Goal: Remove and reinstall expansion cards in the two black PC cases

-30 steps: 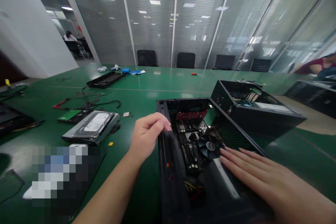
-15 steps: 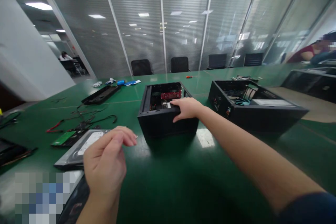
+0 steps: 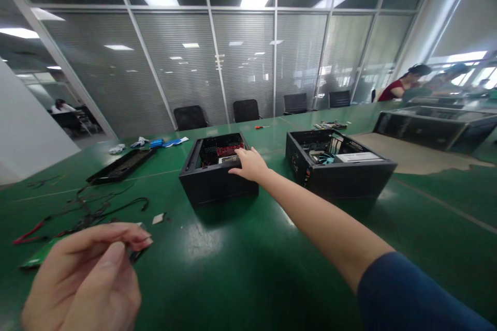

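An open black computer case (image 3: 217, 186) with a red board (image 3: 229, 150) inside stands near the middle of the green table (image 3: 240, 258). My right hand (image 3: 250, 164) grips its right rim, thumb on the near side and fingers over the edge. At the lower left, my left hand (image 3: 89, 274) is raised above the table with its fingers curled together. Whatever it may hold is hidden by the fingers. Beneath it lies a green circuit board (image 3: 39, 256), partly covered by the hand, with dark and red cables (image 3: 31, 232) beside it.
Another open case (image 3: 337, 178) stands to the right, and a larger one (image 3: 423, 126) beyond it near brown cardboard (image 3: 411, 155). A black panel (image 3: 120, 165), blue-and-white gloves (image 3: 171, 142) and an orange screwdriver (image 3: 261, 126) lie farther back. People (image 3: 404, 85) sit at far right.
The view has swung right and up. My left hand sits lower and closer in the picture, its fingers more curled. My right hand remains on the case's rim.
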A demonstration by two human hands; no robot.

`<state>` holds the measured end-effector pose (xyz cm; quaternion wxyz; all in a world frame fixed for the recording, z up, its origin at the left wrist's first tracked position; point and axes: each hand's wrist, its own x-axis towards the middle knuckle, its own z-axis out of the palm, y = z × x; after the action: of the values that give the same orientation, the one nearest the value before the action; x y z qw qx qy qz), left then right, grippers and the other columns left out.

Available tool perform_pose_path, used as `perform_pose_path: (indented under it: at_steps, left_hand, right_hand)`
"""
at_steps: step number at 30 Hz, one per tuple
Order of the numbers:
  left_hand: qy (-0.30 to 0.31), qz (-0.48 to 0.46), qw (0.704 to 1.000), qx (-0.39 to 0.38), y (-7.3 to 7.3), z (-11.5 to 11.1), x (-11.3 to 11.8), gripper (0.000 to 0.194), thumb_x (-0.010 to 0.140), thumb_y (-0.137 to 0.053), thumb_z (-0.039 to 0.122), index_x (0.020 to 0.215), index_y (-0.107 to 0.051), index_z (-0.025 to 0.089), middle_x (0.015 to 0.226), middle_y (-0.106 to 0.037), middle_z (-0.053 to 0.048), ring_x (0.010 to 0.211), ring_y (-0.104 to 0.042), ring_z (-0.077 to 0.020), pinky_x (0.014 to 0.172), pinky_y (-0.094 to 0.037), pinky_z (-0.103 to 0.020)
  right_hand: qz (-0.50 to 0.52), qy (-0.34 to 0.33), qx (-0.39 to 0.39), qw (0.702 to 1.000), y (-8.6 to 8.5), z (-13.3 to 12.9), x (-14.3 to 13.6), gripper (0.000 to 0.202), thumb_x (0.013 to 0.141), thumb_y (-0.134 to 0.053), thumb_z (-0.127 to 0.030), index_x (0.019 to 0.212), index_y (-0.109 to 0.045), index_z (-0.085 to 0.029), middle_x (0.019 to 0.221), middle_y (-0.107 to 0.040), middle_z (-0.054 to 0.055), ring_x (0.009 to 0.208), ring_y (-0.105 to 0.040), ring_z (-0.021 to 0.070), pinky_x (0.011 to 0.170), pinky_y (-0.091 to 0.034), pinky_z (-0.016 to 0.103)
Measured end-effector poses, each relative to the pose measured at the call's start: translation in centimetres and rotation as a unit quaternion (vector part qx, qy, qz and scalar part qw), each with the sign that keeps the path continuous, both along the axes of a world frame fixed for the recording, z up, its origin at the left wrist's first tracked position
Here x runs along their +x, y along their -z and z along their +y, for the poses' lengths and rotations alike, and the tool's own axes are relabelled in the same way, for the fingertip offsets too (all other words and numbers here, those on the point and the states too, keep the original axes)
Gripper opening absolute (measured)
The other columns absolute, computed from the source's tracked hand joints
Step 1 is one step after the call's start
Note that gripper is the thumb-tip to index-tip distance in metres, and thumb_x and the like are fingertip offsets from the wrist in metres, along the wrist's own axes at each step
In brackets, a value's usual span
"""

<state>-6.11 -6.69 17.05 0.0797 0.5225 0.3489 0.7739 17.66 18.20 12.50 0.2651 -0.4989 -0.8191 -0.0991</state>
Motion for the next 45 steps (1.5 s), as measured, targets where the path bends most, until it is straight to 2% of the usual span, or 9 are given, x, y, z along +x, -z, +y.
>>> perform_pose_path:
  at_steps: [4, 7, 11, 14, 18, 25, 31, 36, 45]
  left_hand:
    - [0.056, 0.089, 0.986, -0.133, 2.9, 1.9, -0.8, 0.033, 0.077, -0.073, 0.028, 0.107, -0.061, 0.024, 0.082, -0.068, 0.0, 0.07, -0.063, -0.0177, 0.062, -0.051, -0.028]
    - [0.1, 0.163, 0.941, -0.279, 8.0, 4.9, -1.2, 0.035, 0.085, -0.066, 0.036, 0.115, -0.053, 0.024, 0.082, -0.063, 0.001, 0.075, -0.062, -0.0151, 0.069, -0.051, -0.027]
    - [0.087, 0.175, 0.908, -0.371, 15.1, 8.1, -1.6, 0.031, 0.091, -0.053, 0.042, 0.114, -0.046, 0.023, 0.077, -0.06, 0.002, 0.072, -0.061, -0.0156, 0.067, -0.05, -0.027]
    - [0.09, 0.226, 0.886, -0.395, 17.9, 8.7, -1.8, 0.035, 0.089, -0.057, 0.043, 0.115, -0.05, 0.022, 0.077, -0.061, 0.002, 0.072, -0.062, -0.0165, 0.069, -0.05, -0.028]
    - [0.088, 0.286, 0.86, -0.412, 18.6, 8.5, -1.9, 0.034, 0.09, -0.055, 0.044, 0.115, -0.051, 0.022, 0.077, -0.062, 0.002, 0.07, -0.061, -0.0165, 0.07, -0.047, -0.029]
    - [0.048, 0.344, 0.84, -0.417, 18.4, 8.8, -1.1, 0.023, 0.089, -0.05, 0.037, 0.106, -0.054, 0.021, 0.074, -0.06, 0.002, 0.07, -0.059, -0.0162, 0.07, -0.043, -0.029]
    - [-0.002, 0.401, 0.814, -0.42, 18.5, 8.7, -0.1, 0.012, 0.085, -0.051, 0.026, 0.094, -0.058, 0.022, 0.075, -0.061, 0.0, 0.07, -0.056, -0.0162, 0.067, -0.037, -0.029]
    - [-0.036, 0.445, 0.792, -0.416, 18.4, 8.7, 0.5, 0.009, 0.084, -0.05, 0.023, 0.088, -0.058, 0.021, 0.078, -0.061, -0.002, 0.073, -0.055, -0.0175, 0.066, -0.033, -0.029]
    - [-0.049, 0.481, 0.777, -0.404, 18.3, 8.9, 0.6, 0.012, 0.085, -0.05, 0.026, 0.09, -0.059, 0.021, 0.088, -0.066, -0.005, 0.075, -0.057, -0.018, 0.064, -0.033, -0.027]
  right_hand:
    - [0.034, 0.045, -0.016, 0.998, -0.7, -3.2, 6.2, 0.063, 0.093, -0.05, -0.06, 0.135, -0.051, -0.013, 0.127, -0.064, 0.016, 0.113, -0.061, 0.0297, 0.097, -0.043, 0.041]
    - [0.044, 0.11, 0.012, 0.993, -1.2, -5.2, 12.7, 0.057, 0.094, -0.048, -0.057, 0.13, -0.055, -0.013, 0.123, -0.066, 0.017, 0.113, -0.06, 0.0295, 0.095, -0.042, 0.038]
    - [0.03, 0.233, -0.012, 0.972, 0.2, -7.7, 20.1, 0.058, 0.096, -0.037, -0.063, 0.118, -0.062, -0.015, 0.107, -0.07, 0.016, 0.097, -0.063, 0.0282, 0.081, -0.041, 0.036]
    - [-0.051, 0.244, -0.025, 0.968, 2.4, -9.3, 22.4, 0.061, 0.099, -0.027, -0.062, 0.103, -0.066, -0.015, 0.097, -0.07, 0.016, 0.095, -0.062, 0.0284, 0.081, -0.036, 0.037]
    - [-0.069, 0.27, 0.033, 0.96, 3.9, -9.9, 21.9, 0.059, 0.099, -0.027, -0.059, 0.091, -0.066, -0.016, 0.098, -0.07, 0.014, 0.099, -0.059, 0.0274, 0.086, -0.032, 0.038]
    - [-0.07, 0.289, 0.018, 0.955, 3.7, -9.6, 21.3, 0.062, 0.09, -0.039, -0.072, 0.087, -0.068, -0.017, 0.091, -0.069, 0.014, 0.094, -0.06, 0.0277, 0.081, -0.033, 0.037]
    - [-0.072, 0.316, 0.042, 0.945, 4.0, -9.2, 21.3, 0.055, 0.089, -0.042, -0.064, 0.085, -0.07, -0.017, 0.087, -0.069, 0.013, 0.088, -0.06, 0.0271, 0.077, -0.033, 0.037]
    - [-0.06, 0.317, 0.0, 0.947, 3.4, -9.4, 21.1, 0.052, 0.086, -0.046, -0.061, 0.089, -0.072, -0.017, 0.091, -0.071, 0.014, 0.091, -0.061, 0.0275, 0.078, -0.035, 0.036]
    - [-0.021, 0.263, 0.055, 0.963, 3.9, -15.4, 19.5, 0.038, 0.084, -0.054, -0.053, 0.088, -0.071, -0.019, 0.091, -0.071, 0.009, 0.09, -0.06, 0.0254, 0.079, -0.035, 0.036]
